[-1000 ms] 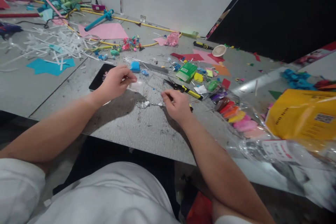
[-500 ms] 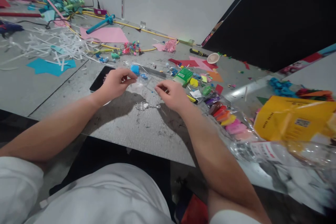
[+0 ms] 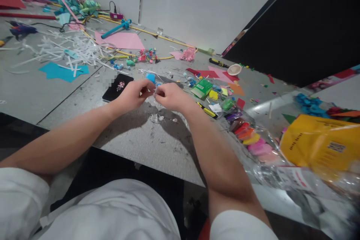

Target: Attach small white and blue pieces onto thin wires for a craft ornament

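My left hand (image 3: 133,94) and my right hand (image 3: 173,97) meet fingertip to fingertip above the grey table (image 3: 135,135). Both are closed in a pinch; whatever lies between the fingers is too small to make out. Just below them rests a small bent-wire piece (image 3: 155,119) with whitish bits on its thin stem. Right behind the fingers is a blue lump (image 3: 150,78), partly covered by them. A black phone (image 3: 119,85) lies beside my left hand, its screen lit with a small picture. Near my right wrist is a yellow-and-black cutter (image 3: 207,110).
White paper strips (image 3: 81,50) and a blue paper piece (image 3: 64,72) spread at left. To the right lie a green packet (image 3: 201,88), coloured clay packs (image 3: 249,135) and a yellow bag (image 3: 320,142). A white wall (image 3: 197,7) rises behind.
My hands have come together from apart, the right moving left to meet the left. The view has shifted slightly, so the table things appear a little further right and lower.
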### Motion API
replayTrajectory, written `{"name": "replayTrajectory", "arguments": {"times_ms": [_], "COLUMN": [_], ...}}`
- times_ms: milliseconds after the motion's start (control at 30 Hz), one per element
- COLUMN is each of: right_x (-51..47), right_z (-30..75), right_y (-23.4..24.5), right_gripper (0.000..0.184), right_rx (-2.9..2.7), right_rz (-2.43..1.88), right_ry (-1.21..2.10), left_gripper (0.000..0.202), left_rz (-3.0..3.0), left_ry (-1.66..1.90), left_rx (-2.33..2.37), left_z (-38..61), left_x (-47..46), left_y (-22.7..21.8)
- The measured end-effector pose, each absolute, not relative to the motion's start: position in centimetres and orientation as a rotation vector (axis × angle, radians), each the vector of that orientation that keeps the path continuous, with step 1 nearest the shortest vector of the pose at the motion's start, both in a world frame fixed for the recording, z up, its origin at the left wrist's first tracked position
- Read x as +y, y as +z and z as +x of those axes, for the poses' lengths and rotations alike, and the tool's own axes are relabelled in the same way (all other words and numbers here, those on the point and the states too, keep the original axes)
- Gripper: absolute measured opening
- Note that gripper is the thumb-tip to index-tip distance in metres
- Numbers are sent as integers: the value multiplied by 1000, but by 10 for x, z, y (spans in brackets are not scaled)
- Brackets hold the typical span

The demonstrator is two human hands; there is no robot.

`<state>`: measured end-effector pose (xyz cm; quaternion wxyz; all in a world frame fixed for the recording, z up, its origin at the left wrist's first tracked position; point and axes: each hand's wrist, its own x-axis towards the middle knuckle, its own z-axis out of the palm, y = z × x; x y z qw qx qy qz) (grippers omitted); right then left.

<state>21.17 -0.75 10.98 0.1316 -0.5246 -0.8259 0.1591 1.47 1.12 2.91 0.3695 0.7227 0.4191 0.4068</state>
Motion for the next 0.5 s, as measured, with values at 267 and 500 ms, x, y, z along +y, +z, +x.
{"name": "replayTrajectory", "arguments": {"times_ms": [267,500], "right_x": [-8,-12], "right_z": [202,202], "right_y": [80,73], "right_gripper": [16,12], "right_rx": [-2109,-2047], "right_rz": [-1600,-1558], "right_ry": [414,514], "left_gripper": [39,28], "left_rz": [1319,1181], "left_ry": [937,898], "left_rx": [1021,985], "left_z": [36,34], "left_x": [9,10], "left_y": [7,13]}}
